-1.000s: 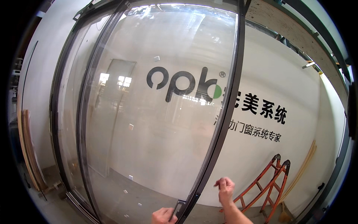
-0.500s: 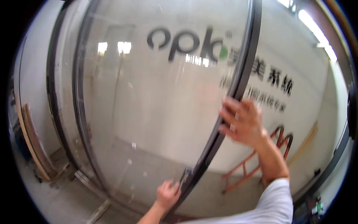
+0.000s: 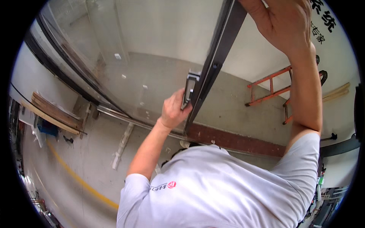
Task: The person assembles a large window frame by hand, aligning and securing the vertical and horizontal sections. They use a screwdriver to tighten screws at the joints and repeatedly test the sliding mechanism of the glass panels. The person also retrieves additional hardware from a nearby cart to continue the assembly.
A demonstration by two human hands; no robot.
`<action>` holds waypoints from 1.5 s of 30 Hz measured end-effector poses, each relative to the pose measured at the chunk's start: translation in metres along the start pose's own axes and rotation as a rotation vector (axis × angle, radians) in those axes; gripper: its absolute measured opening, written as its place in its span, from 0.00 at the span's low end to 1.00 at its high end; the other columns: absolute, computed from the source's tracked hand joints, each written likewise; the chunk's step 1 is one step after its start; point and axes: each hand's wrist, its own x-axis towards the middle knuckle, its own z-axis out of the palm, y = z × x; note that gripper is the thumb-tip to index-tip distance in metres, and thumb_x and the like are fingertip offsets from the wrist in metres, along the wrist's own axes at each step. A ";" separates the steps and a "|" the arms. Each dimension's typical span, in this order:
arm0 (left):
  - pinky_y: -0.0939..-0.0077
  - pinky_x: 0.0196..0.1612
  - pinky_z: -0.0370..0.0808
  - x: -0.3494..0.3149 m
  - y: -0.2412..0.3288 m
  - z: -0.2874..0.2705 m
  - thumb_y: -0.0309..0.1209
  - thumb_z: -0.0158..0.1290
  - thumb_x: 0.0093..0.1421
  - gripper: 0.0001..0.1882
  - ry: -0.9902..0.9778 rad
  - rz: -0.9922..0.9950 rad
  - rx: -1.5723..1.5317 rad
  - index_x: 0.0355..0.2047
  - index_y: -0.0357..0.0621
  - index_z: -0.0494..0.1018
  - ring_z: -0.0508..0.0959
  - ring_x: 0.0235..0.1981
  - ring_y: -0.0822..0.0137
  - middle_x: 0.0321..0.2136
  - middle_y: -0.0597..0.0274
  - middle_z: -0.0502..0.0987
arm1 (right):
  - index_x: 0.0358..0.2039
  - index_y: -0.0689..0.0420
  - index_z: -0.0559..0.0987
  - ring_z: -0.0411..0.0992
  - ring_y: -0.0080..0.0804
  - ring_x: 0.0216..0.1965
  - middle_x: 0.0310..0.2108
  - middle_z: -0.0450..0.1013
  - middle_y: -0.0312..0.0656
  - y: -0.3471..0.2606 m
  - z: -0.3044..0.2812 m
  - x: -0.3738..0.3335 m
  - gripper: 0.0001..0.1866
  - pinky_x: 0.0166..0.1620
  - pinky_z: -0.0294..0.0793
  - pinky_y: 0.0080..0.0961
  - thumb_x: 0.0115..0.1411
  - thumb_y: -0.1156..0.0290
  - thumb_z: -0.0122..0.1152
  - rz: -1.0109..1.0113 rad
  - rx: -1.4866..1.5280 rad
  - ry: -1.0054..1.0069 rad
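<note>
A tall glass door panel with a dark metal frame (image 3: pixel 227 32) stands before me. A dark, flat door handle (image 3: pixel 190 90) with a pale metal end is fixed beside the frame's inner edge. My left hand (image 3: pixel 175 109) is closed around the lower part of this handle, thumb and fingers on either side. Higher up, my right hand (image 3: pixel 286 26) holds the outer edge of the same frame; the upper edge of the picture cuts off most of its fingers. Through the glass (image 3: pixel 159 72) a grey floor and pale wall show.
An orange stepladder (image 3: pixel 272 87) leans beyond the opening at the right. Wooden boards (image 3: pixel 57 112) lie at the left, near further dark frames (image 3: pixel 64 78). A reddish-brown sill strip (image 3: pixel 232 138) runs along the floor. A pale bar (image 3: pixel 122 146) lies on the floor, with a yellow line (image 3: pixel 81 178) nearby.
The view has tilted down, so the floor and my shirt show more. My left hand stays at the handle; my right hand stays at the frame, now at the picture's upper edge.
</note>
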 end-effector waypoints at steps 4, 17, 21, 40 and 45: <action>0.58 0.36 0.82 -0.008 -0.014 -0.004 0.19 0.64 0.46 0.38 -0.056 0.041 -0.036 0.60 0.28 0.65 0.82 0.37 0.43 0.42 0.40 0.78 | 0.47 0.68 0.79 0.70 0.27 0.34 0.48 0.76 0.49 -0.083 -0.016 -0.074 0.17 0.35 0.69 0.22 0.66 0.67 0.57 0.470 0.342 0.181; 0.69 0.26 0.80 0.012 -0.021 -0.019 0.26 0.63 0.49 0.29 -0.267 0.135 0.040 0.53 0.40 0.70 0.81 0.32 0.55 0.41 0.52 0.74 | 0.51 0.59 0.74 0.68 0.18 0.36 0.37 0.74 0.31 -0.269 0.014 -0.162 0.34 0.41 0.71 0.20 0.42 0.75 0.80 1.696 1.358 -0.595; 0.69 0.26 0.80 0.009 -0.026 -0.018 0.28 0.61 0.52 0.28 -0.313 0.115 0.059 0.55 0.39 0.69 0.80 0.33 0.56 0.42 0.53 0.72 | 0.49 0.60 0.75 0.72 0.19 0.38 0.39 0.75 0.32 -0.267 0.014 -0.156 0.30 0.43 0.75 0.21 0.44 0.78 0.79 1.680 1.303 -0.682; 0.69 0.26 0.75 0.016 -0.030 -0.020 0.28 0.53 0.55 0.24 -0.292 0.283 0.193 0.52 0.32 0.71 0.77 0.29 0.60 0.32 0.55 0.72 | 0.52 0.58 0.75 0.69 0.14 0.38 0.39 0.73 0.28 -0.267 0.013 -0.148 0.33 0.41 0.72 0.17 0.44 0.75 0.78 1.668 1.241 -0.666; 0.61 0.27 0.76 0.044 -0.017 -0.049 0.31 0.66 0.48 0.24 -0.292 0.379 0.124 0.45 0.36 0.75 0.79 0.29 0.54 0.34 0.50 0.77 | 0.60 0.59 0.71 0.69 0.25 0.53 0.52 0.72 0.35 -0.262 0.004 -0.137 0.40 0.57 0.71 0.29 0.46 0.72 0.80 1.559 1.348 -0.482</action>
